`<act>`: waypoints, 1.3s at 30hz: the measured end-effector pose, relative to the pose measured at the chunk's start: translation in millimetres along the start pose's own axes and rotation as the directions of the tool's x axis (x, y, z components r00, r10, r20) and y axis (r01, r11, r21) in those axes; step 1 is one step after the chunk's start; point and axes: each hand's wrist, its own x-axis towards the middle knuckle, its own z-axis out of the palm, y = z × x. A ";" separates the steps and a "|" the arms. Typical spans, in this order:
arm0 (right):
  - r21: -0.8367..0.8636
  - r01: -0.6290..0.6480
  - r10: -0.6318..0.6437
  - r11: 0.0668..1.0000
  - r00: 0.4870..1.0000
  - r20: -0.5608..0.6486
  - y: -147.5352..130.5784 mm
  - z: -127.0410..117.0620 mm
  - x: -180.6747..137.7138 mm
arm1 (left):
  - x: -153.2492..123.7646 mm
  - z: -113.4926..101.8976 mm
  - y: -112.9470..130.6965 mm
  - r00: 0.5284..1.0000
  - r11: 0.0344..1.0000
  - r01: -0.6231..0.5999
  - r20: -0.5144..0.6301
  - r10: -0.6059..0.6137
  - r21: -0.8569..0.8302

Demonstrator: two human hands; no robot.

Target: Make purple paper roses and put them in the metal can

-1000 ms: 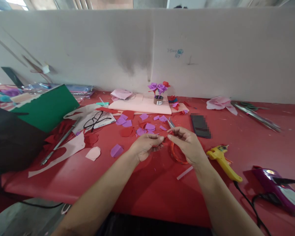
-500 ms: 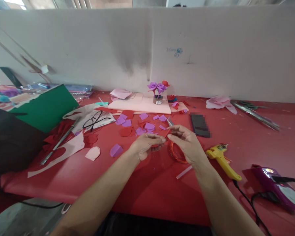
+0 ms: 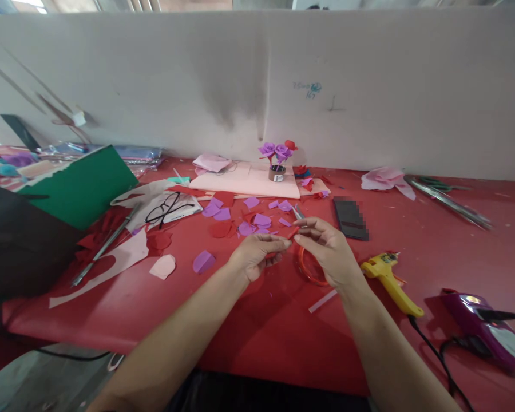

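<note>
Between my two hands is a small red petal-like piece [image 3: 292, 232], pinched at its ends above the red table. My left hand [image 3: 260, 252] grips its lower left side with thumb and fingers. My right hand [image 3: 324, 246] pinches the upper right side. Beneath my right hand lie scissors with orange handles [image 3: 309, 270], their blades [image 3: 298, 212] pointing away from me. Loose purple petals [image 3: 262, 221] and red petals [image 3: 221, 229] are scattered just beyond my hands. Farther back, purple and red flowers [image 3: 282, 152] stand in a small brown holder [image 3: 277, 173].
A yellow glue gun [image 3: 392, 283] lies right of my right forearm, its cord running toward a purple power box [image 3: 489, 332]. A dark phone [image 3: 351, 218] lies behind it. Eyeglasses [image 3: 167, 209], a green board [image 3: 86, 186] and a black bag [image 3: 23, 243] occupy the left.
The red piece looks narrower between my fingers, as if folded or turned edge-on. Both hands stay in nearly the same place; the view has shifted slightly.
</note>
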 end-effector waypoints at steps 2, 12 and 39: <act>-0.019 0.008 -0.007 1.000 1.000 0.009 0.2 0.0 0.0 | 0.7 0.0 -1.8 1.000 1.000 -0.008 -0.008 0.008 -0.009; -0.040 0.000 0.000 0.999 1.000 -0.011 -0.9 0.3 0.3 | -12.7 8.2 3.2 0.998 0.996 -0.060 0.009 0.060 0.069; -0.093 0.013 -0.013 0.996 1.000 -0.004 8.2 5.6 -3.0 | -11.4 8.5 0.5 0.886 0.828 -0.410 -0.049 0.461 0.382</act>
